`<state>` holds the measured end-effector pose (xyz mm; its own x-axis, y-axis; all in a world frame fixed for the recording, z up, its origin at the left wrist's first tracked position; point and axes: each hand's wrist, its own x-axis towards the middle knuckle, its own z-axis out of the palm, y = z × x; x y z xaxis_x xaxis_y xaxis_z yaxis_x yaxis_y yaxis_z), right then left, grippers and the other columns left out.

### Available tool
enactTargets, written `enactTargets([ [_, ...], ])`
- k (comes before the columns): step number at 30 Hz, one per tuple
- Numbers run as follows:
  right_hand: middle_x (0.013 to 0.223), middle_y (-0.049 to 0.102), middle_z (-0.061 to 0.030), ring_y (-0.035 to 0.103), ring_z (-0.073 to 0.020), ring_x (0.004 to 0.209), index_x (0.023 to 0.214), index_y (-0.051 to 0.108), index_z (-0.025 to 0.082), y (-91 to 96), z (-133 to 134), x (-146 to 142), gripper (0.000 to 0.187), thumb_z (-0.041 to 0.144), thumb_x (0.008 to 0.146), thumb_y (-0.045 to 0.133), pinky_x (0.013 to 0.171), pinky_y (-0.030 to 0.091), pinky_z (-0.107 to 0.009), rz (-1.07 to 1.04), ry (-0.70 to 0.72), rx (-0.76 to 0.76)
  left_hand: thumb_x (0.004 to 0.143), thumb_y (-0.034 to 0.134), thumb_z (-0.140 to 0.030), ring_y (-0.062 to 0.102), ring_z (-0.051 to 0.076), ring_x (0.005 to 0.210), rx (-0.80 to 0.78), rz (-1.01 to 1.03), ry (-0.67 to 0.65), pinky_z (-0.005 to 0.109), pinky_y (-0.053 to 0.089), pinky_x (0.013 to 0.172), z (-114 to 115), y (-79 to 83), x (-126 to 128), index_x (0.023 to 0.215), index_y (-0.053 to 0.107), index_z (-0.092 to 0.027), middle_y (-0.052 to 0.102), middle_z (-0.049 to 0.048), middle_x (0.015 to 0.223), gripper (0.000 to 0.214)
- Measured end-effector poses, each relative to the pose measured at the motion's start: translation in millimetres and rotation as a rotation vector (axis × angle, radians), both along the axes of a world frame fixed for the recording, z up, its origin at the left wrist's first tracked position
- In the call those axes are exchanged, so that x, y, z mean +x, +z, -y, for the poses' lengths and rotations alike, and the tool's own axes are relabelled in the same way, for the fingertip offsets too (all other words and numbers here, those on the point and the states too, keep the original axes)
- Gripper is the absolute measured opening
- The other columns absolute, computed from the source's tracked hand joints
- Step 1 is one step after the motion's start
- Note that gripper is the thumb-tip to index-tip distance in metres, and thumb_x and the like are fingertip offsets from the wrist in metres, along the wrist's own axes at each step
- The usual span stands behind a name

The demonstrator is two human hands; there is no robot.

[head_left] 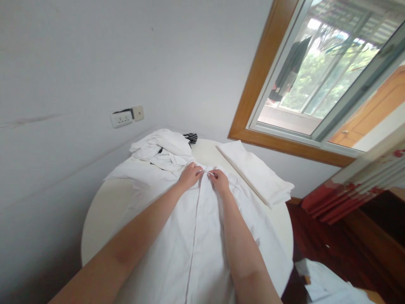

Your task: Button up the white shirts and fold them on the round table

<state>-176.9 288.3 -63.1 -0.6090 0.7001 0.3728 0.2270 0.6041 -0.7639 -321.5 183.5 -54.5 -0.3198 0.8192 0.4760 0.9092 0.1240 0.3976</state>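
Observation:
A white garment that looks like a shirt or coat [182, 245] lies spread over a round white table [103, 223], its front edge running lengthwise down the middle. At its far end, by the collar, my left hand [190, 175] pinches the fabric from the left. Just across from it, my right hand [219, 180] grips the same edge between thumb and fingers. Only a short strip of collar cloth separates the two hands. The lower part of the garment runs out of the picture at the bottom.
A crumpled white cloth pile [161, 147] with a black striped piece [191, 138] sits at the back left. Folded white cloth [256, 169] rests at the right. Behind are a wall socket [122, 119] and a wood-framed window [253, 105]; more white cloth [329, 283] is low at right.

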Motion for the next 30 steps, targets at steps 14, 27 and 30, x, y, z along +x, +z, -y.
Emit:
enactTargets([
  [14, 0.07, 0.061, 0.0037, 0.049, -0.011, 0.062, 0.088, 0.068, 0.024, 4.2, -5.1, 2.5, 0.022, 0.039, 0.078, 0.056, 0.059, 0.034, -0.021, 0.154, 0.02, 0.017, 0.087, 0.045, -0.034, 0.05, 0.02, 0.087, -0.008, 0.023, -0.038, 0.031, 0.04, 0.082, -3.4, 0.6, 0.0, 0.082, 0.065, -0.019, 0.053, 0.0068, 0.085, 0.026],
  [27, 0.064, 0.062, 0.002, 0.052, -0.0128, 0.062, 0.088, 0.072, 0.024, 4.4, -7.1, 2.4, 0.024, 0.034, 0.081, 0.052, 0.062, 0.038, -0.022, 0.061, 0.149, -0.058, 0.085, 0.048, -0.033, 0.05, 0.019, 0.081, 0.079, 0.152, -0.074, 0.032, 0.039, 0.078, -2.8, 0.9, -1.4, 0.077, 0.065, -0.019, 0.051, 0.0056, 0.08, 0.024],
  [30, 0.069, 0.062, 0.0016, 0.052, -0.0131, 0.064, 0.089, 0.072, 0.024, 0.8, -10.8, 2.0, 0.023, 0.029, 0.078, 0.052, 0.066, 0.04, -0.023, 0.0, 0.181, -0.064, 0.085, 0.048, -0.033, 0.05, 0.019, 0.079, 0.064, 0.16, -0.061, 0.031, 0.039, 0.077, -2.1, 1.7, -0.5, 0.079, 0.065, -0.019, 0.051, 0.0051, 0.08, 0.023],
])
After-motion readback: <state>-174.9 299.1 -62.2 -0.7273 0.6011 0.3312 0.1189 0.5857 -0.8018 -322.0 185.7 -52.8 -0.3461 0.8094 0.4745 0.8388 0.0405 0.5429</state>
